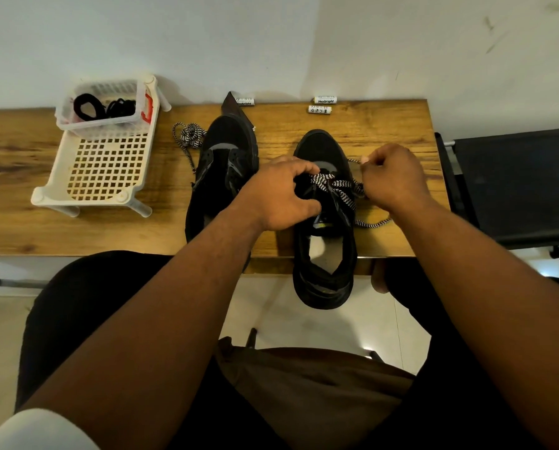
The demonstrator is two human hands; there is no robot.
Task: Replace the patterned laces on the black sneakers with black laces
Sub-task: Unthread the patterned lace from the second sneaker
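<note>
Two black sneakers stand on the wooden table (28,177). The left sneaker (223,164) has no lace in it. Its removed patterned lace (190,135) lies bunched just left of its toe. The right sneaker (323,222) hangs its heel over the table's front edge and still carries a black-and-white patterned lace (340,186). My left hand (281,196) grips the right sneaker's upper at the eyelets. My right hand (395,177) pinches a strand of that lace, pulled out to the shoe's right. Black laces (102,107) lie coiled in a small clear basket (101,123).
The clear basket sits on a white perforated rack (106,170) at the table's left. Small white labelled tubes (319,109) lie along the back edge by the wall. A dark pointed object (234,107) stands behind the left sneaker. A black chair (515,186) stands to the right.
</note>
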